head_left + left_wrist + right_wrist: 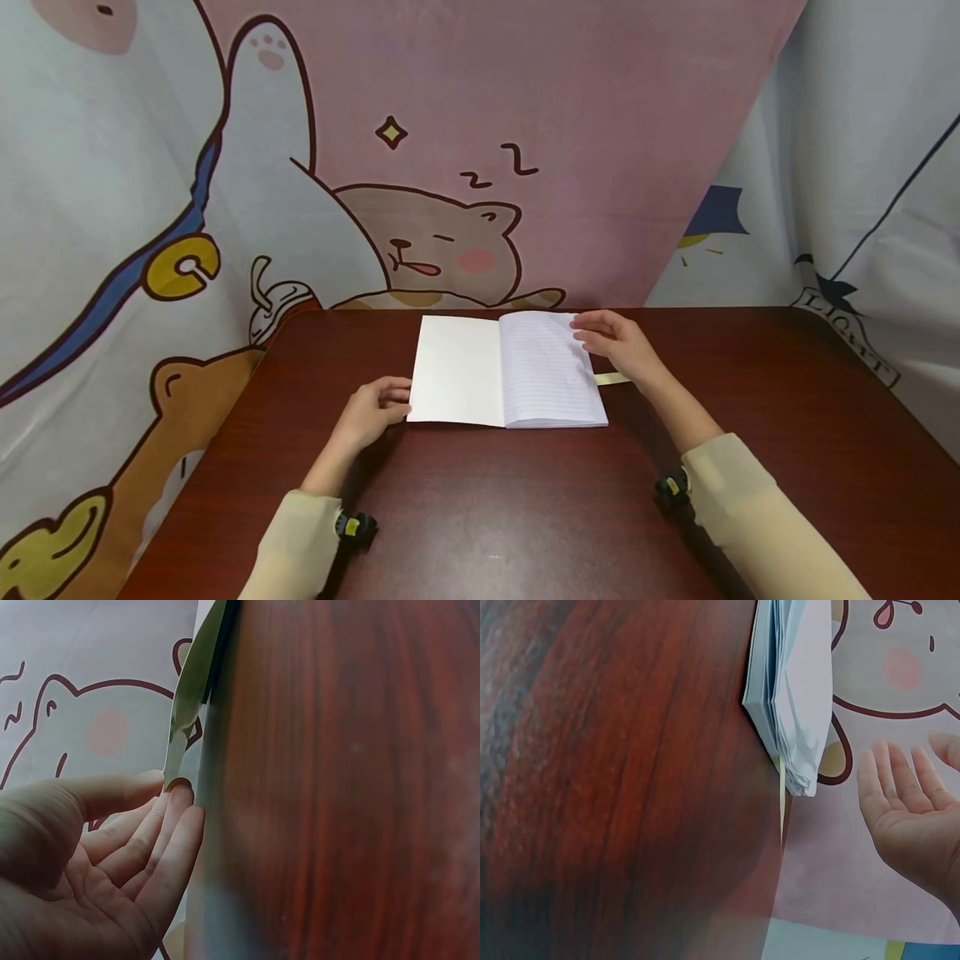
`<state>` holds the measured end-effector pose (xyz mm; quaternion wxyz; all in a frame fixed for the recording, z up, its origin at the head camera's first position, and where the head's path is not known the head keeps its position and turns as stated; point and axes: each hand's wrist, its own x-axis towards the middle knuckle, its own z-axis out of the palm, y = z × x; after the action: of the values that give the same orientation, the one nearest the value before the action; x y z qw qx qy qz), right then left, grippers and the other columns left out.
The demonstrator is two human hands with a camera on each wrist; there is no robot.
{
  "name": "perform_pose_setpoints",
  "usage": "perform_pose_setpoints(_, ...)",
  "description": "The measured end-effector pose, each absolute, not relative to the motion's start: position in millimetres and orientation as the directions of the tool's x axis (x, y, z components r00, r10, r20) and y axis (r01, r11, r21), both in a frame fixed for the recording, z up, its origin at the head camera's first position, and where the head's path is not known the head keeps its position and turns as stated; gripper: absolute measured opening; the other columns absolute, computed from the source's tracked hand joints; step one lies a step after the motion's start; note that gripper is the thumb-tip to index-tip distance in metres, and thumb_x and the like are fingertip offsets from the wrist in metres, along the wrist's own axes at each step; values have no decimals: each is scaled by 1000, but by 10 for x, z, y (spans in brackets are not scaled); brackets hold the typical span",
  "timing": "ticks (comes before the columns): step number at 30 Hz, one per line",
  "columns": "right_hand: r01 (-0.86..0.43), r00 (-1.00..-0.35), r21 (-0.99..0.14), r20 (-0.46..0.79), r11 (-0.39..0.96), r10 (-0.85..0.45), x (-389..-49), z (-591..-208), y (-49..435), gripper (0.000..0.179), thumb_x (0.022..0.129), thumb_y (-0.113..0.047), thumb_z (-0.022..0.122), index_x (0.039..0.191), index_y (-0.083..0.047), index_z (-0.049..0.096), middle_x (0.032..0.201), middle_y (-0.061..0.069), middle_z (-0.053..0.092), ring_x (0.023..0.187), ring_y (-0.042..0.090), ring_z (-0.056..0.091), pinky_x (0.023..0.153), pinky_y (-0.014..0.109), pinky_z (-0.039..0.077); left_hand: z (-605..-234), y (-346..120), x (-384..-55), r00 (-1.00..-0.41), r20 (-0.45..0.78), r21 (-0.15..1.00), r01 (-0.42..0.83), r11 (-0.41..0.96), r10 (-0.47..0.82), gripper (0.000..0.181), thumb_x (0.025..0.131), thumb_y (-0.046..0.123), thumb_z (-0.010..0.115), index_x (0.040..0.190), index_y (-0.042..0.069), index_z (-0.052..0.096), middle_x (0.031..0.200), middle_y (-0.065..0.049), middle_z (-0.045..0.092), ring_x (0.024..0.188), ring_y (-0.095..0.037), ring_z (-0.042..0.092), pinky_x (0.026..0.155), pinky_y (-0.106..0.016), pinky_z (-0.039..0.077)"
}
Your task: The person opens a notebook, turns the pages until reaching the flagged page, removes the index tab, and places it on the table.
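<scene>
An open notebook (pixel 551 375) lies on the table, a blank white leaf (pixel 456 371) on its left side and lined pages on its right. My left hand (pixel 367 412) is at the lower left edge. In the left wrist view, its thumb (pixel 124 793) and fingertips pinch the edge of that leaf, which is lifted and bent. My right hand (pixel 621 346) hovers by the upper right corner of the lined pages, fingers loosely extended. In the right wrist view, the right hand is apart from the page block (pixel 799 697), holding nothing. A pale ribbon bookmark (pixel 613 378) sticks out from the right side.
The dark reddish wooden table (pixel 465 508) extends around the notebook. Behind and beside it hangs a fabric backdrop (pixel 600 150) printed with cartoon animals. A small black device (pixel 357 528) is worn at the left wrist and another black device (pixel 672 490) at the right.
</scene>
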<state>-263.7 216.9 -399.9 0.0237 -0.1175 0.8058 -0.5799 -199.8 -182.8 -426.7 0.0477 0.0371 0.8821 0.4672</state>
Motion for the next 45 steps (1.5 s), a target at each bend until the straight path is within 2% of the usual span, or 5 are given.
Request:
perform_pose_setpoints(11,-139,-976,-942,79,304,-201,-2646,-4040,2176,36,100,-12,59,132,5,54,138,28,56,107,8,65,87,13,54,-4307,-1817,-2017,-991,-101,864,-41,502,93,38,93,-1,66,130,-2,61,117,-23,68,94,-24,69,79,-35,62)
perform_pose_setpoints(22,-128,-979,-929,62,347,-195,-2644,-4077,2208,37,101,-14,57,133,3,54,139,24,56,123,39,58,100,37,51,-4346,-1810,-2042,-991,-107,869,-52,491,85,36,92,-3,65,128,-3,61,116,-24,68,93,-24,70,78,-36,62)
perform_pose_setpoints(27,-118,-980,-929,51,350,-194,-2649,-4094,2217,37,101,-14,56,134,2,54,140,24,56,123,37,58,101,37,51,-4374,-1815,-2053,-990,-113,866,-57,496,83,36,93,-2,65,129,-3,61,116,-23,68,92,-23,70,78,-36,62)
perform_pose_setpoints(36,-99,-983,-929,34,356,-182,-2658,-4125,2228,39,100,-17,60,133,2,54,140,23,56,115,16,60,100,38,51,-4389,-1818,-2064,-989,-124,867,-68,494,83,37,93,-2,64,130,-2,60,116,-23,68,92,-23,70,78,-36,62)
perform_pose_setpoints(45,-84,-983,-926,16,368,-184,-2641,-4133,2219,39,101,-14,58,135,4,52,141,26,54,122,31,56,102,41,49,-4423,-1836,-2081,-986,-146,880,-92,466,81,37,94,-1,64,131,-1,60,117,-23,67,93,-21,68,79,-35,62)
